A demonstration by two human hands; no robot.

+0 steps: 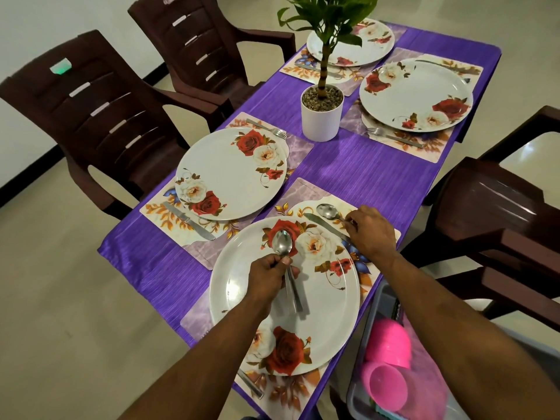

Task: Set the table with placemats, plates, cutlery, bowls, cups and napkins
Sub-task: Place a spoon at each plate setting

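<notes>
Your left hand (pixel 269 272) grips a bundle of steel spoons (pixel 286 268) above the near rose-patterned white plate (pixel 327 301) while your right hand (pixel 368 234) pinches another steel spoon (pixel 328 212) beside the table knife (pixel 324 227); a loosened grip likely drops spoons clattering onto the plate.

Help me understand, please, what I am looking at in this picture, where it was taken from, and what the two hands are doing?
There is no machine here: a person wears a wide-angle camera on the head, so this single view looks down along their own arms. The long table under a purple cloth carries four floral placemats, each with a round white rose-patterned plate, such as the nearest plate, plus knives and forks. A small green plant in a white pot stands mid-table. The left hand grips steel spoons, apparently several, above the nearest plate. The right hand pinches the handle of another steel spoon, which lies beside a table knife on the placemat. Pink plastic cups wait in a grey tub at lower right.
</notes>
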